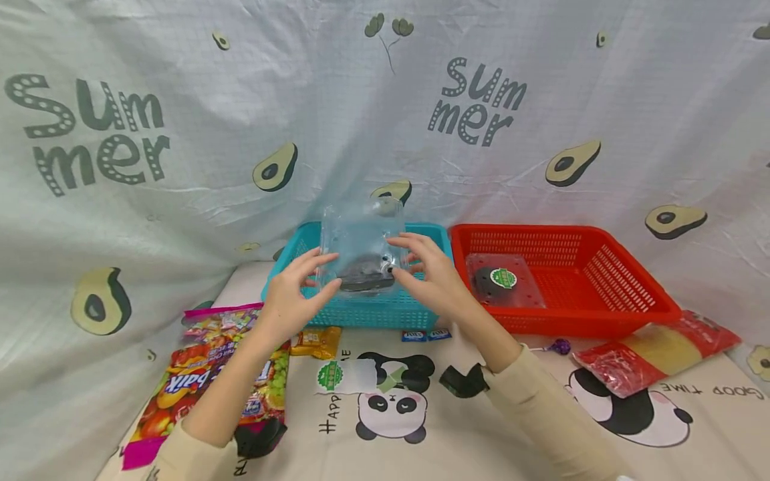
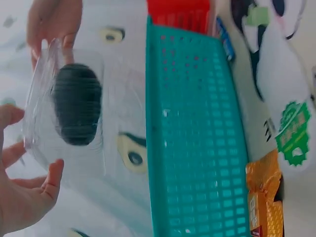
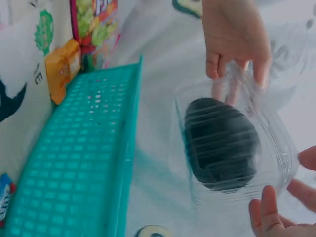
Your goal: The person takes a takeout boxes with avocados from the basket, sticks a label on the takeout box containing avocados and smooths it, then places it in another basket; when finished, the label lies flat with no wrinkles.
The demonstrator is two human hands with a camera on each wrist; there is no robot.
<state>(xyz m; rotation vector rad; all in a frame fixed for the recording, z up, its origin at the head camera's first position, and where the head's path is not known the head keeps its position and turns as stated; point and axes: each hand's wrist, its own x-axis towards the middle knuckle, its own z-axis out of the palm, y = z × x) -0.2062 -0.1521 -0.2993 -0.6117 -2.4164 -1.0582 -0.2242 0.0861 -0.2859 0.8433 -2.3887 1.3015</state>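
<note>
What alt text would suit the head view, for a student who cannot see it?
A person's left hand and right hand hold a clear plastic box, a dark object inside, above a teal basket. To the right, a red basket holds a similar box with a green label. Colourful bags lie on the table at left.

In the head view, the person's bare left hand reaches in from seven o'clock, thumb and fingers parted in a pinch toward two. The bare right hand comes from five o'clock, pinching toward ten. The left forearm and right forearm converge, emerging bare from long cream fabric sleeves.
</note>
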